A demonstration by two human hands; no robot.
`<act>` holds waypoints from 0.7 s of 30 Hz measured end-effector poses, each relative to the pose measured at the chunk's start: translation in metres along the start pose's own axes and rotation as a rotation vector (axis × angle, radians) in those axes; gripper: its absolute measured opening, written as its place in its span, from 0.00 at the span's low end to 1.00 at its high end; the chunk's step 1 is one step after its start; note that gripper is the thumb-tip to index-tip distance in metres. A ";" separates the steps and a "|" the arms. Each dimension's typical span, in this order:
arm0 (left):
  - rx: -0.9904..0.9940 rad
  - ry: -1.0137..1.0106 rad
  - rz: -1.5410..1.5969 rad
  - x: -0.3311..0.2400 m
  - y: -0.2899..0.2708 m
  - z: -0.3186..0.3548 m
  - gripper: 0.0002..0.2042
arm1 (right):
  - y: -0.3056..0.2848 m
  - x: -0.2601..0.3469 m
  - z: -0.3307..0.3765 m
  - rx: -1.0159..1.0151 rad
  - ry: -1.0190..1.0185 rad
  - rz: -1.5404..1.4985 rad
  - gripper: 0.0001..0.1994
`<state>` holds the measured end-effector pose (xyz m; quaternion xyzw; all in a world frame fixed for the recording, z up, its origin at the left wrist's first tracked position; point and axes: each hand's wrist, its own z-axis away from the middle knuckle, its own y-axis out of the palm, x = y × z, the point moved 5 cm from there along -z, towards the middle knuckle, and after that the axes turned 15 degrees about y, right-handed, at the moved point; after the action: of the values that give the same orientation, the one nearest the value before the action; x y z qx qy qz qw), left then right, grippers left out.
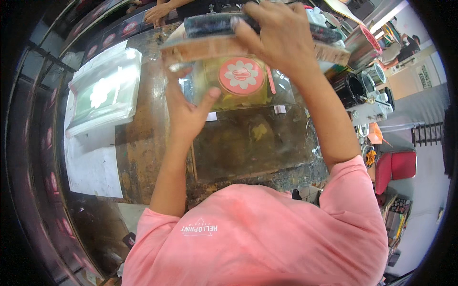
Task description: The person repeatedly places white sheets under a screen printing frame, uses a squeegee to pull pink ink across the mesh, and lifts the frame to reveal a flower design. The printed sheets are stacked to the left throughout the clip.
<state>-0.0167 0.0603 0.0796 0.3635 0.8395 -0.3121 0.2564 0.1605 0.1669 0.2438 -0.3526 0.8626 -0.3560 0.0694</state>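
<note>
The left hand (188, 112) grips the left edge of a clear plastic pouch (238, 86), its thumb pressed on the pouch's front and the fingers wrapped behind, so the pouch is pinched between them. The pouch holds something yellowish and carries a round pink sticker with a white flower (241, 75), just right of the left thumb. Above it, the right hand (279, 35) lies palm-down with fingers spread over the dark top bar of a sealing press (214, 26); the pouch's upper edge runs under that bar and against the tan strip (210, 47) below it. Whether the right hand's fingers curl round the bar cannot be told. Both forearms reach up from a pink shirt (257, 238). Below the hands lies the worn, stained counter (143, 148). Well left of the left hand sits a stack of empty clear bags (105, 90) over white sheets (93, 167). Right of the right forearm stand black and metal cylinders (362, 86). Beyond the press, another person's hand (157, 12) rests on the far edge.
</note>
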 end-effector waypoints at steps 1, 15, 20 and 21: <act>0.228 0.005 -0.327 0.004 0.008 0.008 0.54 | -0.001 -0.002 -0.013 -0.016 -0.009 -0.004 0.22; -0.002 -0.146 -0.156 0.038 0.003 -0.046 0.26 | 0.004 -0.030 -0.093 -0.042 0.045 -0.040 0.29; -0.070 -0.239 -0.423 0.084 -0.115 -0.064 0.24 | 0.008 -0.036 -0.087 0.035 0.171 -0.056 0.27; -0.070 -0.137 -0.451 0.097 -0.141 -0.066 0.23 | 0.009 -0.034 -0.086 0.065 0.201 -0.073 0.26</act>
<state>-0.1971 0.0744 0.1080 0.1357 0.8905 -0.3559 0.2489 0.1482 0.2423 0.2969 -0.3439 0.8399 -0.4194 -0.0190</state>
